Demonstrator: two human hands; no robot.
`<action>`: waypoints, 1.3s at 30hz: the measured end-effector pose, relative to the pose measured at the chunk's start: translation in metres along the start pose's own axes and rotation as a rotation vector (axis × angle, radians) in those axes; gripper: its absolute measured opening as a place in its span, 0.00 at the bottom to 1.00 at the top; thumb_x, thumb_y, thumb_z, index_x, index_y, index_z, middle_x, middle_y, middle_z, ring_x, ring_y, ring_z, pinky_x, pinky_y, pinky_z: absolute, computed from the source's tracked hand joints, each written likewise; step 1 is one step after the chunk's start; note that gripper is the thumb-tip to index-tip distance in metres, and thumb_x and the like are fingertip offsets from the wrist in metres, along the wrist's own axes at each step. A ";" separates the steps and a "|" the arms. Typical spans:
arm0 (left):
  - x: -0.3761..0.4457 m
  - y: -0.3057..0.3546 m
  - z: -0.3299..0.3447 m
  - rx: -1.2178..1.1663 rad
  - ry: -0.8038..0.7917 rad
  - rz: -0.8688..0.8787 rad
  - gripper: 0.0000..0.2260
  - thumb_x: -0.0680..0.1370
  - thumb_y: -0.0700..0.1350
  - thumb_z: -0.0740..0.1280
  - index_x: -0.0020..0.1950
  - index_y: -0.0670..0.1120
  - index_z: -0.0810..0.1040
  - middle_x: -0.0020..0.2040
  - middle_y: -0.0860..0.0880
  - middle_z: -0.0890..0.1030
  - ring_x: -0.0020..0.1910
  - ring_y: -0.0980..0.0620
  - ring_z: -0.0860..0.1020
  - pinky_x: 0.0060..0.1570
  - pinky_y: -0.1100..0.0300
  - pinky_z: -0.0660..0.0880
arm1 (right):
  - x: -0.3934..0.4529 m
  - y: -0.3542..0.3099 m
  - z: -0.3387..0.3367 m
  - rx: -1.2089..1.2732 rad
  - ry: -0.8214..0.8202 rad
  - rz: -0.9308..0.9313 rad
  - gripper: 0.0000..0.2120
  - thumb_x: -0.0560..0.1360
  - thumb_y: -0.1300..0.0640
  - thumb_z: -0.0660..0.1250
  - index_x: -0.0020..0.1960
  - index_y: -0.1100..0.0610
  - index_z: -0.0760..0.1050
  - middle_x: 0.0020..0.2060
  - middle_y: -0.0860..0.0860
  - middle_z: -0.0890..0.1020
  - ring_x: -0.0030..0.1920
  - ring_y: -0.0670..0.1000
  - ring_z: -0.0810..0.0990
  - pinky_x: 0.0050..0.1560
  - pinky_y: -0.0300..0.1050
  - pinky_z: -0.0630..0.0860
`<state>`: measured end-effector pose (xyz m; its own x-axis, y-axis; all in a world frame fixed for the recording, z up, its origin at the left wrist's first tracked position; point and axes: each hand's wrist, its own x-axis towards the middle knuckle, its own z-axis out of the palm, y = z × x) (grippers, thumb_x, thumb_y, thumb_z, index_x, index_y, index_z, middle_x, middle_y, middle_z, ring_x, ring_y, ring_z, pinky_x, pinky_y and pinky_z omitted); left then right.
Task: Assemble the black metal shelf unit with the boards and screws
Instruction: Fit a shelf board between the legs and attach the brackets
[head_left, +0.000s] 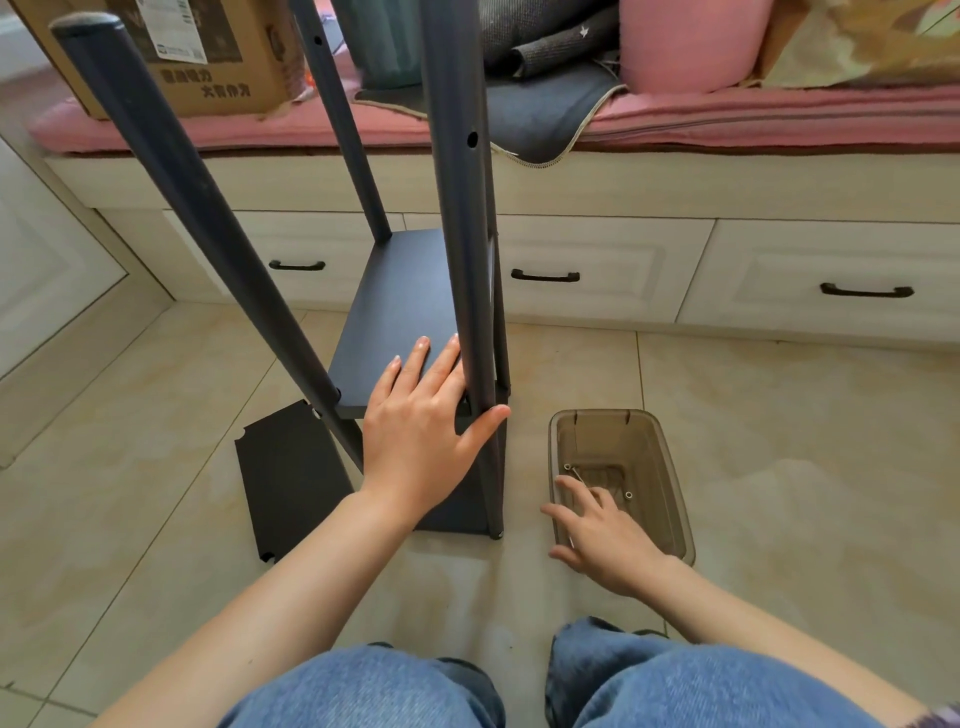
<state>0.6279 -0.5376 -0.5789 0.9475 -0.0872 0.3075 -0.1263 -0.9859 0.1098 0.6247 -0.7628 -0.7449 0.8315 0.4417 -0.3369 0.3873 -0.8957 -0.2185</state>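
Upright on the tiled floor, the black metal shelf unit (415, 291) points its four round posts toward twelve o'clock, long axis vertical, while the left hand (421, 421) lies flat with straight fingers on its dark board and the right hand (597, 530), fingers loosely spread, reaches into the brown translucent plastic tub (670, 467) at three o'clock.

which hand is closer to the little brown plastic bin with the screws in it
Right. The right hand reaches into the brown bin, fingers at its bottom. The left hand lies flat on the shelf board beside a post, apart from the bin.
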 end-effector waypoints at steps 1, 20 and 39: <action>0.000 0.000 0.000 -0.005 0.005 0.002 0.35 0.78 0.70 0.47 0.74 0.51 0.74 0.76 0.51 0.69 0.79 0.46 0.61 0.77 0.47 0.56 | -0.001 0.005 -0.001 0.001 0.000 0.002 0.30 0.78 0.38 0.61 0.76 0.44 0.58 0.79 0.49 0.46 0.76 0.61 0.54 0.66 0.57 0.72; -0.002 0.000 0.003 -0.023 0.079 0.020 0.31 0.80 0.68 0.52 0.73 0.51 0.75 0.74 0.50 0.73 0.77 0.44 0.65 0.75 0.48 0.56 | 0.023 0.077 -0.024 0.389 0.052 0.325 0.17 0.80 0.57 0.65 0.68 0.59 0.72 0.63 0.56 0.78 0.62 0.54 0.77 0.63 0.45 0.73; -0.002 -0.001 0.009 -0.004 0.183 0.058 0.26 0.80 0.63 0.61 0.72 0.50 0.76 0.72 0.50 0.75 0.74 0.44 0.70 0.73 0.45 0.64 | 0.077 0.098 0.021 0.211 0.011 0.256 0.09 0.80 0.60 0.57 0.57 0.54 0.73 0.60 0.55 0.77 0.51 0.56 0.75 0.48 0.47 0.70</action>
<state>0.6287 -0.5378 -0.5885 0.8691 -0.1164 0.4807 -0.1810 -0.9793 0.0901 0.7179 -0.8154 -0.8112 0.8958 0.2019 -0.3960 0.0750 -0.9467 -0.3132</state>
